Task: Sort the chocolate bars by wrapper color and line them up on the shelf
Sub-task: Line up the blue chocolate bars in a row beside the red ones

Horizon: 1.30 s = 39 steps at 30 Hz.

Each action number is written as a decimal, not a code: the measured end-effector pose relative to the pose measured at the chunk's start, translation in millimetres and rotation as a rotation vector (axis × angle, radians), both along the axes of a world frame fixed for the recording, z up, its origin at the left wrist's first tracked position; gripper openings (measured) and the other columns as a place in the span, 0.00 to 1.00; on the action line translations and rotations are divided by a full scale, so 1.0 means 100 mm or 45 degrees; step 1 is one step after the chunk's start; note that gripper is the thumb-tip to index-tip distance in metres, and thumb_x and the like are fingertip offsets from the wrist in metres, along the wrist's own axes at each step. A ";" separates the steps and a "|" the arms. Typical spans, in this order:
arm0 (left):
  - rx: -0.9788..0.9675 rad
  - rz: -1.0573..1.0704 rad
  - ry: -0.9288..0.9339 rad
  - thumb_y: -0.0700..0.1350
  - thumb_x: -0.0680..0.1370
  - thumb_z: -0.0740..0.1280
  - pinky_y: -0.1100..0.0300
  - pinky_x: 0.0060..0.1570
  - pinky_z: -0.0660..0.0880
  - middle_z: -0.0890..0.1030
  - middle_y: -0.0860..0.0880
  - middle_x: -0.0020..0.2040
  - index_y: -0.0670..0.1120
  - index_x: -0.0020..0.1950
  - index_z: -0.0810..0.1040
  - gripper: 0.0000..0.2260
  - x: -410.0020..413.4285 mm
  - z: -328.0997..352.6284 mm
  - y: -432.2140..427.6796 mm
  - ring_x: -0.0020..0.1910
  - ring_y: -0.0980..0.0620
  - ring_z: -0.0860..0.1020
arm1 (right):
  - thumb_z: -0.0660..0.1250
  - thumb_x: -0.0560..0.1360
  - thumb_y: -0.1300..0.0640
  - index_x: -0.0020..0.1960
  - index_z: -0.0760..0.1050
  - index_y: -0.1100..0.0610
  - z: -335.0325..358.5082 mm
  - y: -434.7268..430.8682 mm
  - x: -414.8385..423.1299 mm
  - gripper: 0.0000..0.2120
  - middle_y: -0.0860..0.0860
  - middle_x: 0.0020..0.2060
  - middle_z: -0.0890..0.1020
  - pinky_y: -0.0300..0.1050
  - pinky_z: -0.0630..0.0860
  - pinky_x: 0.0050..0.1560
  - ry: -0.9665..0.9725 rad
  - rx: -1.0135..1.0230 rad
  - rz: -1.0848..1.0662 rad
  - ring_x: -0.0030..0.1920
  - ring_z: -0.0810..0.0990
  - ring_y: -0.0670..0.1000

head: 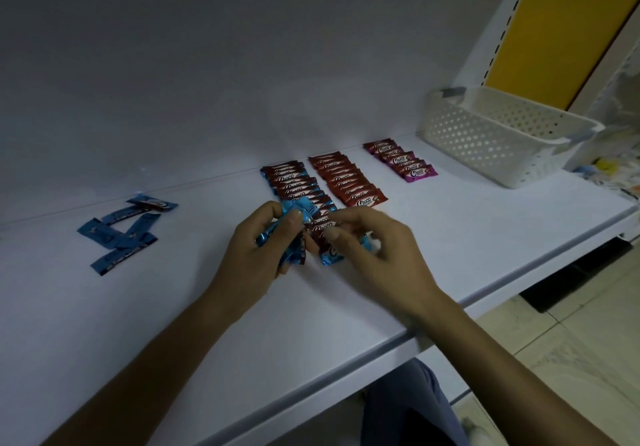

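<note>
1. Left hand (256,255), frame centre: fingers curled, gripping a bundle of blue bars (294,215).
2. Right hand (374,255), blurred: thumb and curled fingers pinch a single blue bar (329,255) at the near end of the blue row (294,182).
3. Red row (346,179) and purple row (398,160) lie further right on the shelf (467,238).
4. Loose blue bars (121,234) lie at left.
5. Basket (485,134) stands at upper right.

Not much of the person to go on here tbh. You get two bare forearms (156,359), uncovered all the way to the frame edge, ending in the left grip (263,248) and the right grip (374,255). The short, plain thumbnails (331,234) look pale and trimmed close. Lower down in the shot there's a leg in dark navy-blue soft fabric trousers (408,411), loose with a few folds, and a small pale blurry bit (476,428) beside it. Could be footwear, can't tell.
</note>
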<state>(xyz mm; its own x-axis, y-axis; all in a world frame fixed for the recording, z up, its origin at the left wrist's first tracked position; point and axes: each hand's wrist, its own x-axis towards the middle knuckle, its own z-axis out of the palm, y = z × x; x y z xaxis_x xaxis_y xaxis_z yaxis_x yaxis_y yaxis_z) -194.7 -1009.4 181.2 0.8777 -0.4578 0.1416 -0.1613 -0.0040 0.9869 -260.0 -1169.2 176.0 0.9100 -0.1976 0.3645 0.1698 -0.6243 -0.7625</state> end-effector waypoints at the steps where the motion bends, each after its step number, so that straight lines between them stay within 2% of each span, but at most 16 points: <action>1: -0.009 -0.007 0.004 0.55 0.72 0.60 0.70 0.25 0.70 0.79 0.55 0.33 0.49 0.46 0.74 0.11 -0.01 0.01 0.00 0.29 0.62 0.76 | 0.66 0.76 0.50 0.53 0.79 0.51 0.05 0.07 0.02 0.08 0.44 0.48 0.82 0.38 0.77 0.45 0.042 0.161 0.095 0.47 0.79 0.42; 6: -0.002 -0.027 0.024 0.55 0.73 0.59 0.70 0.25 0.69 0.78 0.53 0.34 0.48 0.46 0.75 0.12 -0.02 0.03 0.02 0.29 0.61 0.75 | 0.68 0.74 0.66 0.45 0.77 0.62 0.15 0.27 0.14 0.01 0.52 0.36 0.82 0.38 0.78 0.38 0.023 0.666 0.210 0.36 0.81 0.47; 10: 0.037 -0.018 -0.014 0.53 0.76 0.60 0.67 0.25 0.69 0.78 0.42 0.37 0.47 0.48 0.75 0.10 0.04 0.01 0.05 0.26 0.60 0.71 | 0.65 0.75 0.69 0.44 0.74 0.66 0.26 0.27 0.15 0.02 0.46 0.28 0.79 0.32 0.75 0.31 0.024 0.890 0.158 0.28 0.78 0.41; 12: 0.018 -0.020 -0.009 0.47 0.80 0.59 0.68 0.25 0.68 0.80 0.39 0.41 0.47 0.48 0.75 0.07 0.05 0.00 0.05 0.26 0.60 0.71 | 0.63 0.76 0.68 0.42 0.72 0.63 0.28 0.24 0.15 0.04 0.50 0.31 0.79 0.34 0.75 0.30 0.047 0.934 0.108 0.29 0.80 0.43; 15: -0.037 0.016 0.025 0.42 0.81 0.59 0.69 0.24 0.68 0.79 0.47 0.37 0.48 0.49 0.76 0.06 0.06 -0.02 0.04 0.26 0.61 0.71 | 0.63 0.76 0.65 0.41 0.72 0.60 0.26 0.19 0.18 0.06 0.57 0.35 0.82 0.47 0.78 0.38 0.103 0.977 0.051 0.39 0.84 0.58; 16: -0.056 0.040 0.045 0.42 0.81 0.60 0.69 0.24 0.67 0.79 0.50 0.35 0.49 0.50 0.76 0.06 0.06 -0.02 0.03 0.26 0.61 0.71 | 0.63 0.76 0.65 0.40 0.72 0.59 0.26 0.18 0.18 0.06 0.57 0.35 0.82 0.47 0.77 0.37 0.118 0.988 0.039 0.40 0.84 0.60; 20: -0.071 0.123 0.041 0.43 0.80 0.62 0.69 0.22 0.66 0.81 0.53 0.34 0.49 0.49 0.77 0.04 0.10 -0.02 0.03 0.25 0.62 0.72 | 0.61 0.75 0.67 0.39 0.73 0.58 0.26 0.18 0.14 0.09 0.50 0.28 0.77 0.37 0.72 0.31 0.084 0.975 0.020 0.29 0.75 0.45; 22: -0.067 0.148 0.032 0.43 0.80 0.62 0.70 0.23 0.66 0.82 0.48 0.40 0.49 0.50 0.77 0.04 0.12 -0.04 0.03 0.25 0.62 0.72 | 0.62 0.76 0.68 0.41 0.75 0.59 0.27 0.15 0.09 0.08 0.49 0.29 0.77 0.35 0.70 0.28 0.045 0.914 0.011 0.27 0.73 0.42; 25: -0.067 0.150 0.025 0.43 0.80 0.61 0.70 0.22 0.66 0.83 0.50 0.37 0.49 0.51 0.76 0.04 0.12 -0.06 0.04 0.24 0.61 0.71 | 0.65 0.76 0.64 0.44 0.78 0.56 0.25 0.05 -0.01 0.05 0.51 0.40 0.81 0.33 0.71 0.27 -0.007 0.703 -0.004 0.32 0.78 0.42; 27: -0.072 0.149 0.004 0.43 0.80 0.61 0.70 0.22 0.66 0.83 0.51 0.35 0.48 0.51 0.76 0.04 0.12 -0.09 0.03 0.23 0.61 0.72 | 0.68 0.75 0.59 0.45 0.79 0.51 0.15 -0.09 -0.09 0.04 0.46 0.43 0.82 0.33 0.72 0.30 -0.124 0.290 -0.012 0.35 0.78 0.46; 29: -0.060 0.147 0.002 0.43 0.80 0.61 0.70 0.22 0.66 0.83 0.52 0.35 0.47 0.51 0.76 0.04 0.13 -0.10 0.01 0.23 0.60 0.72 | 0.66 0.74 0.52 0.49 0.81 0.49 0.02 -0.20 -0.18 0.06 0.44 0.46 0.82 0.30 0.70 0.35 -0.196 -0.274 0.047 0.38 0.76 0.40; 31: -0.016 0.120 -0.038 0.43 0.80 0.62 0.69 0.23 0.67 0.83 0.53 0.35 0.47 0.50 0.75 0.03 0.12 -0.11 0.02 0.25 0.60 0.73 | 0.65 0.73 0.49 0.51 0.82 0.50 -0.09 -0.25 -0.25 0.11 0.45 0.47 0.81 0.30 0.72 0.38 -0.122 -0.607 0.162 0.42 0.74 0.37; 33: 0.065 0.073 -0.108 0.45 0.80 0.62 0.69 0.27 0.71 0.84 0.54 0.36 0.48 0.49 0.75 0.03 0.10 -0.13 0.03 0.30 0.60 0.77 | 0.65 0.73 0.50 0.50 0.82 0.51 -0.14 -0.26 -0.29 0.11 0.47 0.47 0.81 0.39 0.77 0.37 -0.050 -0.696 0.232 0.43 0.77 0.41; 35: 0.135 0.022 -0.179 0.49 0.78 0.62 0.71 0.31 0.72 0.83 0.55 0.39 0.48 0.50 0.75 0.06 0.05 -0.13 0.02 0.36 0.62 0.79 | 0.63 0.73 0.49 0.49 0.82 0.52 -0.16 -0.24 -0.33 0.12 0.47 0.47 0.81 0.43 0.77 0.36 -0.028 -0.626 0.241 0.44 0.78 0.42; 37: 0.165 -0.014 -0.227 0.53 0.74 0.61 0.72 0.32 0.73 0.82 0.56 0.42 0.49 0.51 0.74 0.11 0.02 -0.13 0.01 0.39 0.64 0.80 | 0.60 0.74 0.47 0.50 0.81 0.53 -0.13 -0.24 -0.34 0.14 0.47 0.47 0.81 0.40 0.74 0.34 -0.044 -0.545 0.160 0.41 0.76 0.40; 39: 0.160 -0.036 -0.261 0.55 0.72 0.61 0.72 0.33 0.73 0.82 0.57 0.43 0.52 0.49 0.73 0.10 0.00 -0.12 0.01 0.41 0.64 0.80 | 0.59 0.76 0.45 0.54 0.79 0.52 -0.07 -0.24 -0.32 0.15 0.45 0.45 0.81 0.33 0.67 0.33 -0.014 -0.584 0.015 0.36 0.72 0.37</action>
